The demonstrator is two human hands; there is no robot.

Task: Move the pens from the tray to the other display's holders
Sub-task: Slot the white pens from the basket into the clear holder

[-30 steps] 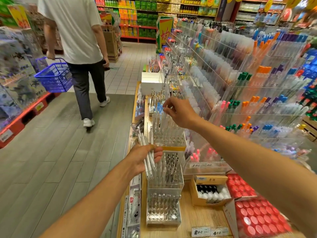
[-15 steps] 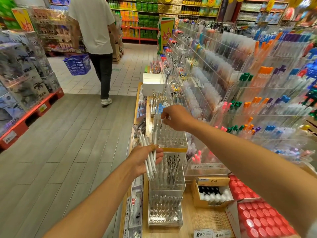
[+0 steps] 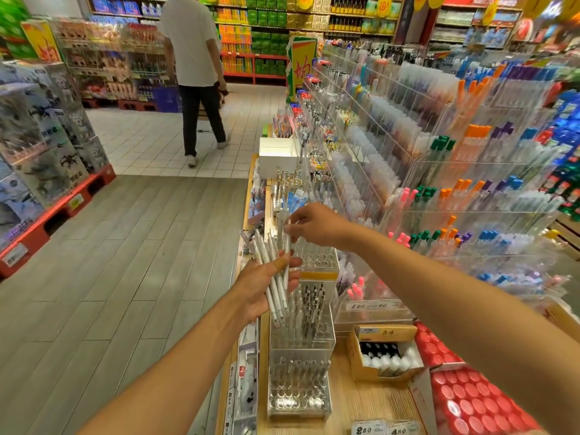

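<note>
My left hand (image 3: 266, 284) grips a bundle of several white pens (image 3: 272, 271), fanned upward over the front of the counter. My right hand (image 3: 317, 224) reaches across from the right and pinches the top of one white pen (image 3: 286, 243) of that bundle. Just behind the hands stands a clear stepped pen display (image 3: 317, 262) with rows of round holders and a yellow band. Its lower tiers (image 3: 299, 387) hold several pens upright. The tray the pens came from I cannot pick out.
A tall acrylic rack of coloured pens (image 3: 439, 189) fills the right side. A cardboard box of small bottles (image 3: 383, 356) and red-lidded packs (image 3: 470, 400) sit on the wooden counter (image 3: 354, 403). A person in a white shirt (image 3: 194, 73) walks away down the aisle.
My right hand has come down and left from the upper holders to the pens in my left hand. The person in the aisle has walked farther away.
</note>
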